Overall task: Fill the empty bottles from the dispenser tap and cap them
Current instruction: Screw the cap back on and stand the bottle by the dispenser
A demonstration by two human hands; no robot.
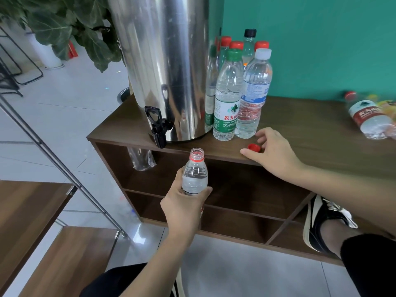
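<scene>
nearest to me the person's left hand (186, 202) is wrapped round the lower body of a small clear bottle (194, 174), fingers and thumb curled about it, holding it upright in the air in front of the shelf unit (235, 189), below and a little to the right of the tap (159, 125); its mouth is open, with a red ring at the neck, and it looks largely full of water, so i'd judge it fairly weighty for its size, and the thin soft plastic would give under a hard squeeze and push water out of the open top, so a firm but gentle hold round the middle seems right, kept level. a bit further on, the right hand (271, 150) rests on the brown top of the unit with fingers loosely spread and holding nothing, fingertips just beside a red cap (254, 147) lying near the front edge; the cap is small, light and stiff, best pinched by its ribbed edge. behind that stand several capped bottles (240, 91) bunched beside the big steel dispenser (162, 67), and well off to the right another bottle (368, 116) lies on its side, blurred
</scene>
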